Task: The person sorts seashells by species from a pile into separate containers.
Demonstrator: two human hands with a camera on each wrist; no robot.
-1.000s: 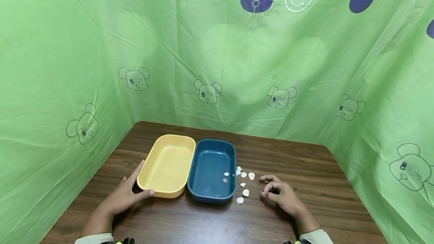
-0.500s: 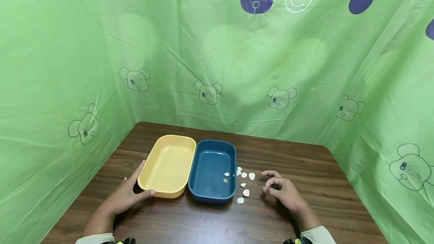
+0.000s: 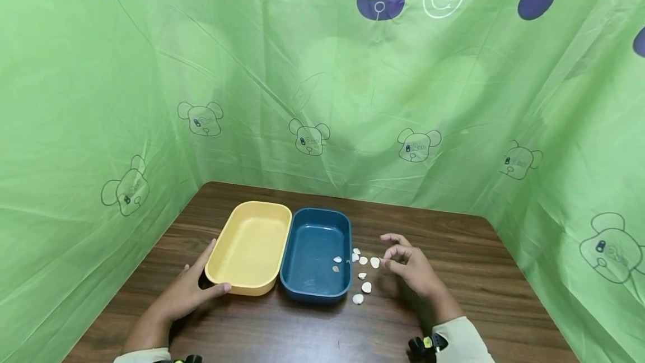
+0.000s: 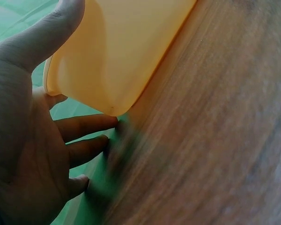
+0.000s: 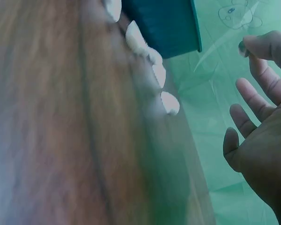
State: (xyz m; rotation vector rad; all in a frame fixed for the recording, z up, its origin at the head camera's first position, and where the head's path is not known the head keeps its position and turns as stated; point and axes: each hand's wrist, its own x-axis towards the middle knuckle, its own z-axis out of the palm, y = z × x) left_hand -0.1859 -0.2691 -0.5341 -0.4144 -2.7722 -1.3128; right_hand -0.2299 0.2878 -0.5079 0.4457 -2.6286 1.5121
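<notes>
Shifted forward: right hand (image 3: pixel 410 269), thumb and forefinger pinching one small shell (image 5: pixel 243 49) above counter (image 3: pixel 453 245), near loose shells (image 3: pixel 366 287). Left hand (image 3: pixel 183 294): fingers spread, touching yellow tray (image 3: pixel 249 245); blue tray (image 3: pixel 313 242) just beside.

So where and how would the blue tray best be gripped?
Probably grip the blue tray by its near rim, from the near side: that end stands free, while the yellow tray sits close along its left and shells lie by its right.

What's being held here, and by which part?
The right hand pinches a tiny shell-like piece; by which part can't be told. The left hand touches the yellow tub at its near left corner.
</notes>
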